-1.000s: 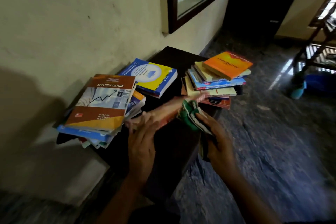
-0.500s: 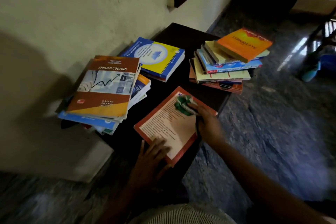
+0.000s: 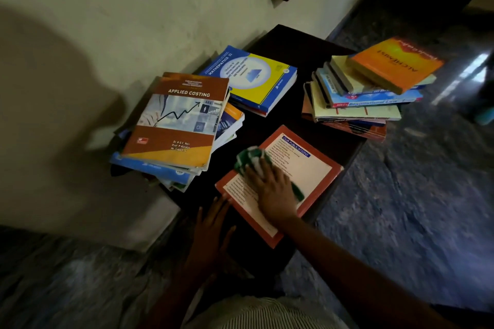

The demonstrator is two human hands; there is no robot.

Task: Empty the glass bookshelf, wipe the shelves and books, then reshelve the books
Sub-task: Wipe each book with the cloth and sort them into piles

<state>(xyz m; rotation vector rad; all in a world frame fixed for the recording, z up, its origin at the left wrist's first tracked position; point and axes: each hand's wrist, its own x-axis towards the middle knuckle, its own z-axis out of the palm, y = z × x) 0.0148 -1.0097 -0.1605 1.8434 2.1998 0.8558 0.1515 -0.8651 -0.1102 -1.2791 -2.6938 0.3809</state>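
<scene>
the red book (image 3: 302, 168) lies flat, back cover up, on the table (image 3: 294, 43). on it my right hand (image 3: 272, 189) presses the cloth (image 3: 250, 159), fingers flat and spread. my left hand (image 3: 211, 224), fingers straight, touches the book's left corner. i see three stacks (image 3: 173, 125) beyond the book.

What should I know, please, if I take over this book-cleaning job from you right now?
Right hand: flat, pressing the green-and-white cloth onto the red-bordered paperback book, which lies on the dark wooden table.
Left hand: open, fingertips at that book's near-left edge.
Other books: left stack topped by the brown Applied Costing book, blue-and-yellow Mathematics book behind it, right stack topped by the orange book.
Done: these books are out on the table.
Left: finish this wipe; which stacked books are already wiped cannot be told; reshelve all.
</scene>
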